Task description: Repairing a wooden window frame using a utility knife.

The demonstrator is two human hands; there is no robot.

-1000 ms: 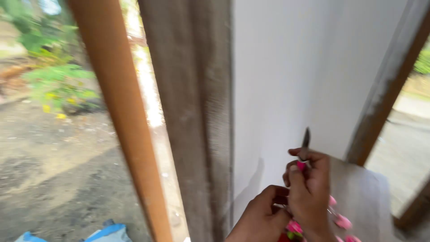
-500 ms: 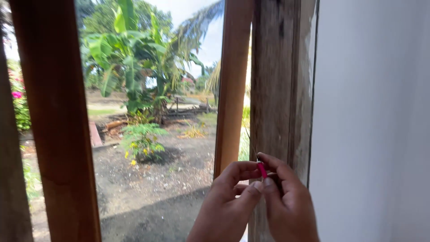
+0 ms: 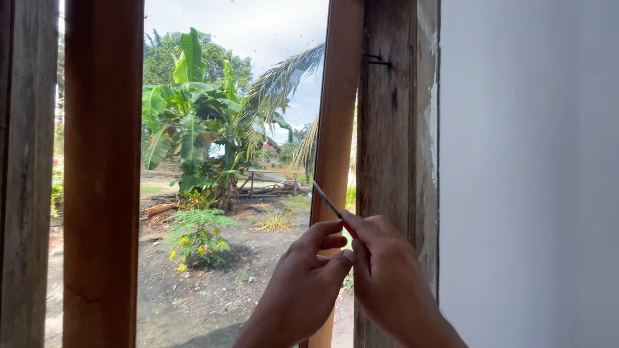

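My left hand [image 3: 303,283] and my right hand [image 3: 387,270] meet in front of a weathered grey wooden post [image 3: 393,129]. Together they pinch a thin dark rod with a red part [image 3: 330,205] that sticks up and to the left from between the fingertips. The red part shows just at my right thumb. The rod's tip lies over the orange-brown wooden frame bar [image 3: 338,109]. A small dark nail or hook [image 3: 377,61] sticks out of the grey post high above the hands.
A white wall [image 3: 529,174] fills the right side. Another orange-brown bar [image 3: 103,174] and a grey plank [image 3: 22,174] stand at the left. Through the opening lie bare ground, a small yellow-flowered plant [image 3: 196,235] and banana trees [image 3: 193,122].
The view swung left and up from the white wall to the window opening. My hands rose with it, and the thin rod now sticks out further from my fingers.
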